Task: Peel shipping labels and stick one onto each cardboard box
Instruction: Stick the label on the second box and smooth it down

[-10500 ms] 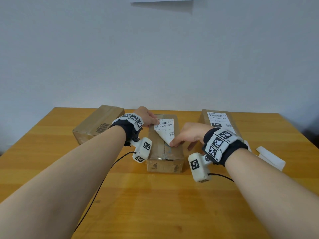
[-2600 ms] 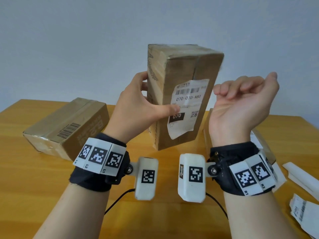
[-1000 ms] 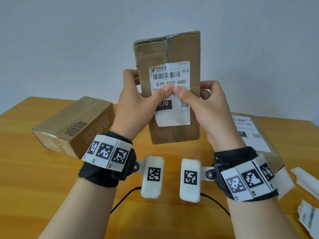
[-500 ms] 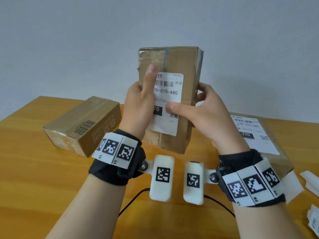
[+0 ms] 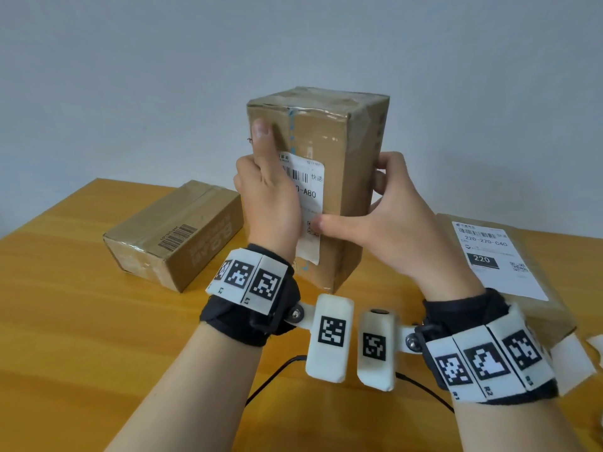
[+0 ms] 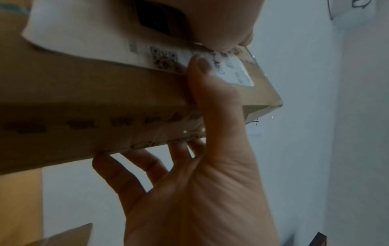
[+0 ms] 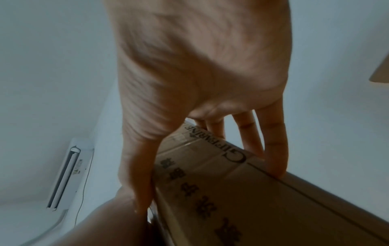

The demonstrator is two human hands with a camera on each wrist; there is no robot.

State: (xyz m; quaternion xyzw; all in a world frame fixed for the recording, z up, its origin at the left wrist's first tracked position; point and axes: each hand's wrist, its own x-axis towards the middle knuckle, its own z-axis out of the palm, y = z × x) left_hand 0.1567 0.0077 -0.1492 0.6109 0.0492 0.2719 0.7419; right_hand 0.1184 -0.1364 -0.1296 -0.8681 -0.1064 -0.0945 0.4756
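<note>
A tall cardboard box stands upright between my hands; I cannot tell whether its lower end touches the table. A white shipping label marked A80 lies on its front face. My left hand grips the box's left side, with the thumb stretched up the front face past the label's top. My right hand grips the right side, its thumb pressing the label's lower right. In the left wrist view my left hand grips the box below the label. My right hand spans the box.
An unlabelled box with a printed barcode lies flat on the wooden table to the left. On the right lies another box bearing a label marked 220. White paper lies by the right edge.
A second ago both thumbs met at the label's middle. My left thumb has since slid up past its top edge, and the box has turned to show its right side.
</note>
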